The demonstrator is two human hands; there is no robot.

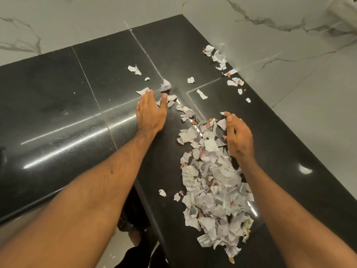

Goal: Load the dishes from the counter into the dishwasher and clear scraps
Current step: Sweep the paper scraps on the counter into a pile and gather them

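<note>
A home kitchen corner: polished black stone counter [77, 89] (tiled) against marble-veined walls [280, 45].

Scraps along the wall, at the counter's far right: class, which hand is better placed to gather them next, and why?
Probably the right hand, at the far end of the big pile on the wall side, nearer those scraps. The left hand lies flat farther left, among other loose scraps.
</note>
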